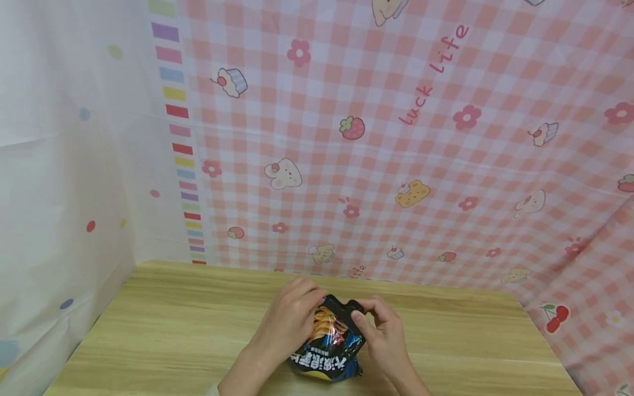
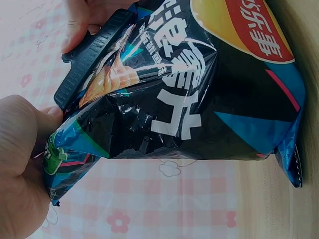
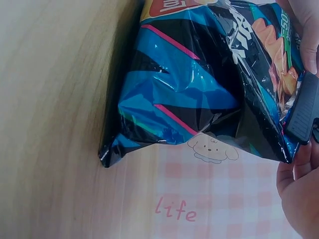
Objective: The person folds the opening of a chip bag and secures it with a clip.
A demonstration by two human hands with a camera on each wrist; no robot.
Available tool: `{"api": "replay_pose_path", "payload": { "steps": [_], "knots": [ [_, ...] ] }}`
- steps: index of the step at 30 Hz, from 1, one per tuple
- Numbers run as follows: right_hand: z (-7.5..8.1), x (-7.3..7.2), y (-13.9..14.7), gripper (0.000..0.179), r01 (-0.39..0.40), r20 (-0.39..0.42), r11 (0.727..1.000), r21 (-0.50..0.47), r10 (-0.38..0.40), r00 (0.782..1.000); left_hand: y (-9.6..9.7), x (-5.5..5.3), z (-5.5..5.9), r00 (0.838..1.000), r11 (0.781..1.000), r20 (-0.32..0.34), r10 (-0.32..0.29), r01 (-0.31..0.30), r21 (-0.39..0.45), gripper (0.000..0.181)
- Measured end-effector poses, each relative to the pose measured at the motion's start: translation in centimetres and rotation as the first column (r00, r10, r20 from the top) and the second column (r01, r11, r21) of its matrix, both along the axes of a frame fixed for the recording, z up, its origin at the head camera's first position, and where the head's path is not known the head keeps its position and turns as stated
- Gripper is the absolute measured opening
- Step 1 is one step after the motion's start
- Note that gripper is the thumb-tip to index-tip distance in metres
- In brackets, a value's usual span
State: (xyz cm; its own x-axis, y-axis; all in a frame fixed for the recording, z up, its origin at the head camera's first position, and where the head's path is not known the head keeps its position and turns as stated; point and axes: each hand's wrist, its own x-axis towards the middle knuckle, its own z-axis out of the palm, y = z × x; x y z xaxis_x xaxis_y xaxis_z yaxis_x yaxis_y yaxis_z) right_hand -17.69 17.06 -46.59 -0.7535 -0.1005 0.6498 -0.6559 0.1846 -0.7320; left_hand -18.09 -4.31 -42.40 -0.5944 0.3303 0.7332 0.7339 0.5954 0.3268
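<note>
A black and blue bag of potato chips (image 1: 322, 344) stands on the wooden table between both hands, its top gathered under a black bag clip (image 1: 342, 311). My left hand (image 1: 292, 313) grips the upper left edge of the bag; in the left wrist view its thumb lies by the clip's end. On the other side my right hand (image 1: 383, 330) pinches the clip near its right end, thumb in front. The left wrist view shows the clip (image 2: 94, 57) lying across the bag front (image 2: 169, 99). Some fingers of both hands are hidden behind the bag.
The light wooden table (image 1: 198, 308) carries the bag near its front edge. Behind it hangs a pink checked cloth (image 1: 317, 165) with cartoon prints. White cloth (image 1: 64, 165) hangs at the left, and more checked cloth closes off the right side.
</note>
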Motion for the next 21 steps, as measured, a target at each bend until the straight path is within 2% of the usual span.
{"api": "replay_pose_path", "payload": {
  "steps": [9,21],
  "knots": [
    [-0.01,0.02,-0.01,0.024,0.008,0.016,1.0,0.002,-0.008,1.0,0.07,0.05,0.08,1.0,1.0,0.009,0.006,-0.006,-0.01,0.027],
    [0.07,0.16,0.46,0.028,0.004,0.101,1.0,0.009,-0.005,0.995,0.05,0.01,0.2,1.0,1.0,0.004,0.004,-0.004,-0.016,0.027]
  ]
}}
